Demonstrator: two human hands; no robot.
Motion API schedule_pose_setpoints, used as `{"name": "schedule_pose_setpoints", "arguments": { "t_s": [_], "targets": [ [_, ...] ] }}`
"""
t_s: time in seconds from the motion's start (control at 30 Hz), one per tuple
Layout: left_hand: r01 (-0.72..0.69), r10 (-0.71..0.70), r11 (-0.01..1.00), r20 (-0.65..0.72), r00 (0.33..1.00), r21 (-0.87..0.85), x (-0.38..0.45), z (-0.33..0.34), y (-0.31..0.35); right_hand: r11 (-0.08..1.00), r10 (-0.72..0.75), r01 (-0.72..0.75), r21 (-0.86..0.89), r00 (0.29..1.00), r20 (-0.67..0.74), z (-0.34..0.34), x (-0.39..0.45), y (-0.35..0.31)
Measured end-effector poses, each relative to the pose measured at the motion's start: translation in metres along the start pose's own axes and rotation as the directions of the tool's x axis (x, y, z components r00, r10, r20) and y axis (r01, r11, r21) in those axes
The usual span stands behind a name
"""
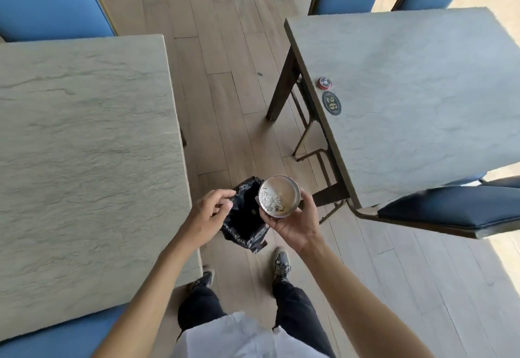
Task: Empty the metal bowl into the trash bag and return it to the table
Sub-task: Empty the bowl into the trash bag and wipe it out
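Over the mouth of the trash bag (244,217), just to its right edge, the metal bowl (279,196) sits in the right hand (292,224), tilted so its open face leans toward the bag and up at the camera. Pale scraps lie in its lower part, so by my reading it is not yet emptied. The right hand's grip is clasped on the bowl, palm beneath and fingers curled at the rim. Left of the bowl, the left hand (207,212) pinches the bag's near-left edge, grip clenched on the black plastic, holding the opening wide. What the pour turns on: the bag's dark opening lies down and to the left of the bowl, touching or nearly so, and the bowl's rim already faces that way, so tipping further leftward should drop the scraps inside. Right of the bowl stands the table (416,110) with a number disc (331,103) and a red puck (325,82); another table (84,146) flanks the left
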State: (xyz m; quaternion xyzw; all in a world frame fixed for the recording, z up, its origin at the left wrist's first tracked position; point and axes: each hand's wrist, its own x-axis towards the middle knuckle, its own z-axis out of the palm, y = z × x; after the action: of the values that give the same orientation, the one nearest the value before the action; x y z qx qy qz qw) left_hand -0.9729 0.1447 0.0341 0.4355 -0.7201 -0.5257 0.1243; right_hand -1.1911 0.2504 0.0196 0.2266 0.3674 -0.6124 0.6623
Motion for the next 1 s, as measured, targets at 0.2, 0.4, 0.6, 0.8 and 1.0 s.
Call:
{"name": "schedule_pose_setpoints", "arguments": {
  "t_s": [0.2, 0.4, 0.6, 0.8, 1.0],
  "targets": [
    [0.113, -0.118, 0.992, -0.109, 0.987, -0.052, 0.022, 0.069, 0.007, 0.963, 0.173, -0.162, -0.215, 0.984, 0.035, -0.02, 0.036, -0.076],
    [0.215, -0.231, 0.971, -0.185, 0.955, -0.104, 0.038, 0.116, -0.003, 0.89, 0.274, -0.239, -0.388, 0.961, 0.035, -0.047, 0.075, -0.113],
    [0.283, -0.305, 0.949, -0.165, 0.938, -0.143, 0.042, 0.145, -0.043, 0.905, 0.295, -0.279, -0.323, 0.955, 0.002, -0.081, 0.112, -0.108],
    [0.354, -0.385, 0.916, -0.162, 0.909, -0.19, 0.044, 0.177, -0.107, 0.916, 0.289, -0.276, -0.29, 0.957, 0.003, -0.131, 0.159, -0.088],
    [0.406, -0.44, 0.888, -0.14, 0.887, -0.215, 0.057, 0.219, -0.191, 0.896, 0.351, -0.316, -0.312, 0.934, 0.063, -0.19, 0.24, -0.063]
  ]
}}
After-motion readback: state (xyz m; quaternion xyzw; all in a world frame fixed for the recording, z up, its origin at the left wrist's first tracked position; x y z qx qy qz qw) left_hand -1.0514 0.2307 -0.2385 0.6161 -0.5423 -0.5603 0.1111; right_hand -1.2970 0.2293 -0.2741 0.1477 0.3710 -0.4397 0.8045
